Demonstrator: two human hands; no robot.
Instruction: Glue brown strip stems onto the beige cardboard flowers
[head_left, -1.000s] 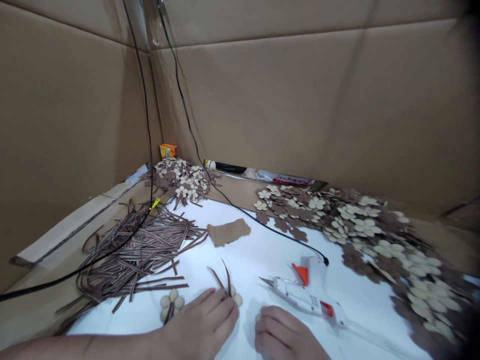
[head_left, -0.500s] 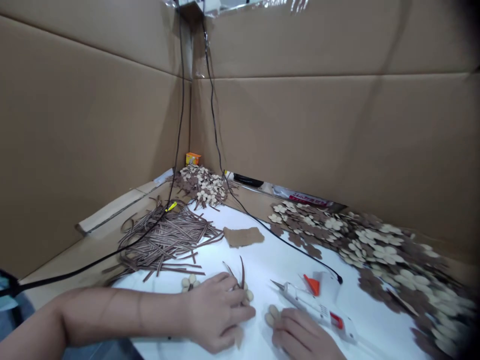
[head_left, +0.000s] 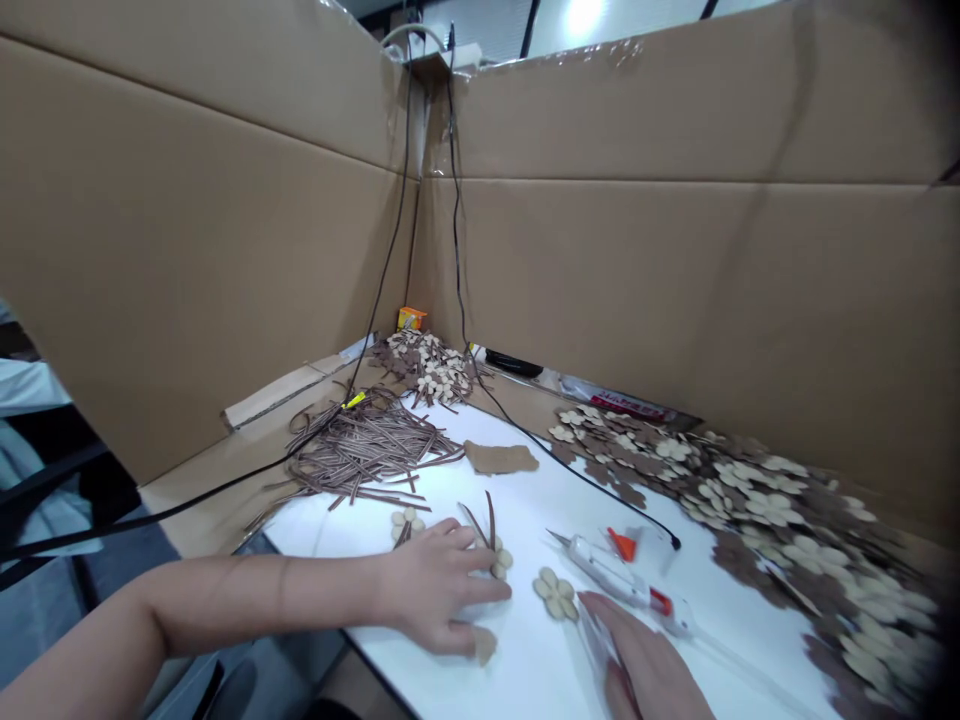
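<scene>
My left hand lies palm down on the white table with its fingers stretched out and apart. It partly covers a cream petal flower with thin brown strips sticking up. By its thumb is a small beige piece. Beyond the wrist lies another cream flower with brown strips. My right hand is beside a third cream flower; a whitish, smeared shape shows at its fingers, and I cannot make out whether it holds anything. A white glue gun lies just beyond, nozzle pointing left.
A heap of brown strips lies at the left. Cream and brown flower cutouts pile up along the right. A brown scrap and a black cable lie on the table. Cardboard walls stand behind.
My right hand has shifted from the third flower to its right, uncovering it. The left fingers are more spread. The camera view has shifted, showing more floor at the left.
</scene>
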